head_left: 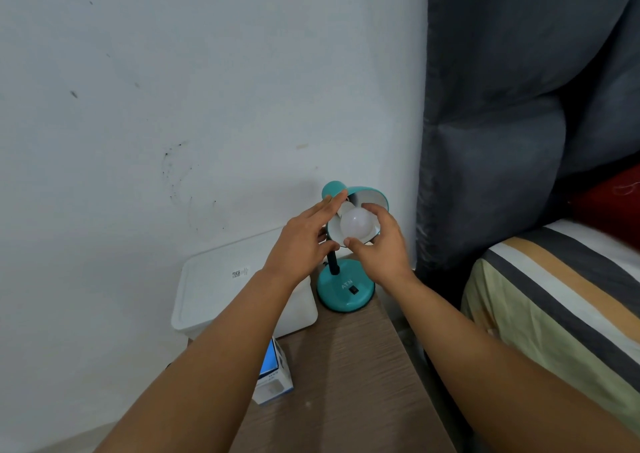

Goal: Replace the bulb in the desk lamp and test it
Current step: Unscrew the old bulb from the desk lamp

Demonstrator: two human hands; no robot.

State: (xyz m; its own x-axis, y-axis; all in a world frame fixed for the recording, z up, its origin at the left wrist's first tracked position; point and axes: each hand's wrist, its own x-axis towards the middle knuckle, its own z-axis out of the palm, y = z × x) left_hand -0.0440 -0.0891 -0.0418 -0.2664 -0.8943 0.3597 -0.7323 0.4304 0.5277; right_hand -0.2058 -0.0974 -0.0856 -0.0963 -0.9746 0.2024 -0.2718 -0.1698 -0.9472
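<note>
A teal desk lamp stands at the far end of a wooden bedside table (346,366), its round base (337,293) showing a black switch. The shade (370,198) is tilted towards me, with a white bulb (356,225) unlit in its mouth. My right hand (381,248) curls around the bulb, thumb under it and fingers over its right side. My left hand (304,238) holds the shade's left rim, fingers stretched along the outside and thumb below. A blue and white bulb box (273,376) sits on the table's left edge, partly hidden by my left forearm.
A white plastic lidded bin (221,290) stands left of the lamp against the white wall. A dark grey padded headboard (491,123) rises on the right, with a striped bed (554,307) close to the table's right side.
</note>
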